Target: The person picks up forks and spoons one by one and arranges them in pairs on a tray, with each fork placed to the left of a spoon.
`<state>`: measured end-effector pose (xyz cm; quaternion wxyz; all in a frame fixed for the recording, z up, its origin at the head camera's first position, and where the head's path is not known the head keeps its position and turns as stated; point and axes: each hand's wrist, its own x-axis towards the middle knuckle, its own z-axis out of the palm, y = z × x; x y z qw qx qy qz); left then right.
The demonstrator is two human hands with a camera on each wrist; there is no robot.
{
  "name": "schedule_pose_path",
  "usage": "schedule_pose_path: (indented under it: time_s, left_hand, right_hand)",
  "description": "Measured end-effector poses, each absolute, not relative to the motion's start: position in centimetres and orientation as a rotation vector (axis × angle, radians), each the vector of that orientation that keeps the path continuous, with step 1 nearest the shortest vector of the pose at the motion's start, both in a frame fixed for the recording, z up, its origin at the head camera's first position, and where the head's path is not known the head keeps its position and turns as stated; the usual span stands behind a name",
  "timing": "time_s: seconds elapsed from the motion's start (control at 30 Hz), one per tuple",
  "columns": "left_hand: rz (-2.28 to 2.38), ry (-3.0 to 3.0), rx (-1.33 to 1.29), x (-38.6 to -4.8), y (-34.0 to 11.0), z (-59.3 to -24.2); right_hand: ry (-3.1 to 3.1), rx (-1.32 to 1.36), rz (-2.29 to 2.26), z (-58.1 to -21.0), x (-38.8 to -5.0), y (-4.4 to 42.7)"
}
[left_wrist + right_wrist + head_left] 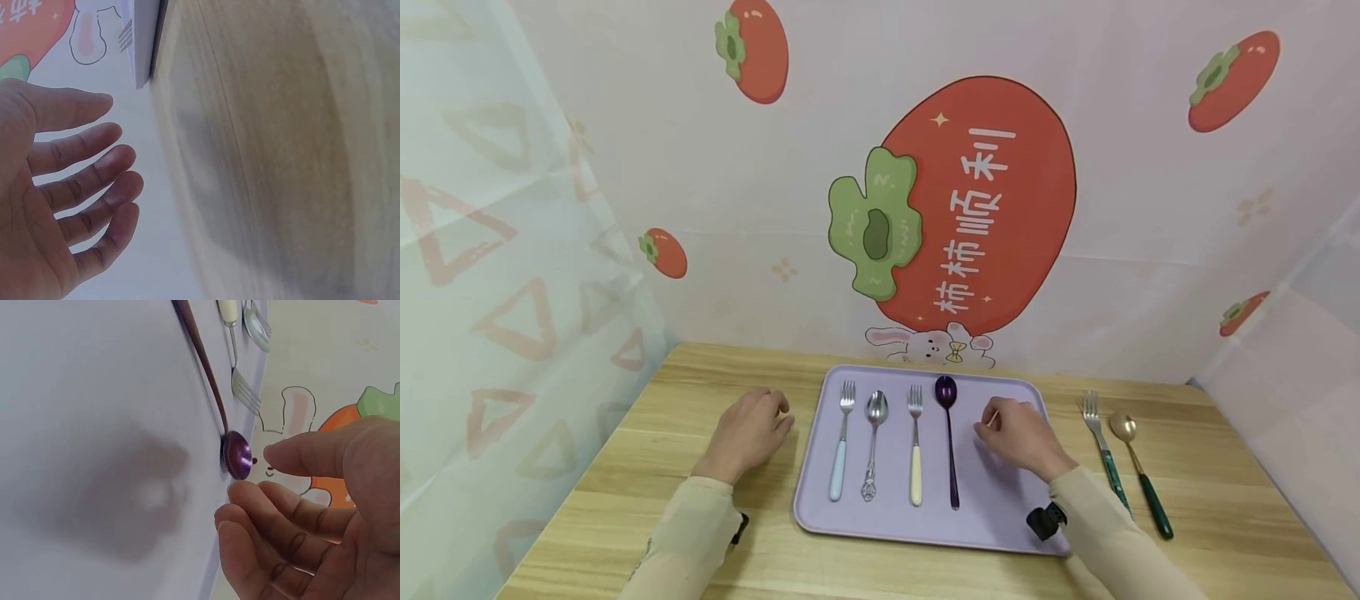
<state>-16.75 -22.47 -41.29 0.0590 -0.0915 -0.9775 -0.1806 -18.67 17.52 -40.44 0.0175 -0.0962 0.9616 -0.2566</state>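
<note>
Head view: pale purple rectangular tray with rounded corners [992, 510] lies on light wood-grain table [760, 546], in front of white backdrop with red persimmon prints [1135, 208]. 4 pieces in a row on the tray, heads toward the backdrop. Left to right: metal fork with light blue handle [838, 471], silver metal spoon with ornate handle [877, 408], metal fork with cream handle [916, 475], shiny dark purple long-handled spoon [946, 393]. 2 more lie on the table right of the tray: metal fork with dark green patterned handle [1110, 471], its lower end by the right sleeve [1120, 542], and gold-coloured spoon with dark green handle [1153, 504]. Left hand [748, 432] is left of the tray, apart from it, fingers loosely bent. Right hand [1019, 435] is over the tray's right part, just beside the purple spoon.

Left wrist view: 5 digits relaxed, slightly curved, gripping nothing. Tray edge at top, fork tines poking past it. Soft shadow on the table.

Right wrist view: thumb and fingers loosely curved with a gap between, gripping nothing. Purple spoon lies on the tray near the fingertips; hand shadow falls on the tray. Cream-handled fork lies beyond.
</note>
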Motion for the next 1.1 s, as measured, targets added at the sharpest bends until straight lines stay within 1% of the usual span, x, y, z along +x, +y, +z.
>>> schedule_pose_path:
  time_s: [0.57,1.1]
  left_hand:
    - [-0.543,-2.969,-0.275,-16.8,-22.7,-41.4]
    - [-0.564,-2.939,-0.283,-16.7,-22.8,-41.7]
  right_hand:
    - [3.083,-0.318,-0.710,-40.0,-18.0,20.8]
    - [3.115,-0.325,-0.754,-39.7,-17.6,24.4]
